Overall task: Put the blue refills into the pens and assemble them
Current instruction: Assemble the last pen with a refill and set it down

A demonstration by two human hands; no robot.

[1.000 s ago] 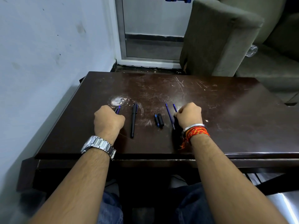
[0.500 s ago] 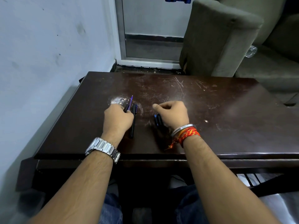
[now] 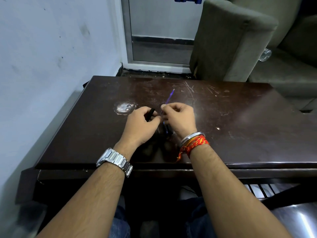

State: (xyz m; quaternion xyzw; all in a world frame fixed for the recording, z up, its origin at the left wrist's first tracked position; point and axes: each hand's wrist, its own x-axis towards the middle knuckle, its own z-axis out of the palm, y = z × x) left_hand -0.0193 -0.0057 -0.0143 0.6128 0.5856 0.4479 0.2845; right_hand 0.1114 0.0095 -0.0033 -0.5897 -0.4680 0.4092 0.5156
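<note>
Scratched dark wooden table point(image 3: 223, 121) against pale wall. Left hand point(image 3: 139, 127) closed round black pen barrel point(image 3: 150, 114), barrel tilted up and away. Right hand point(image 3: 180, 117) pinches thin blue refill point(image 3: 169, 99), long axis running away and rightward, tip up. Dark pen parts point(image 3: 166, 130) lie on table between wrists. No legible writing.

surface: dark brown table point(image 3: 240, 134) before me, scratched | worn pale patch point(image 3: 124, 107) far left of centre | lying on it: small dark pen parts point(image 3: 166, 130) under my wrists
</note>
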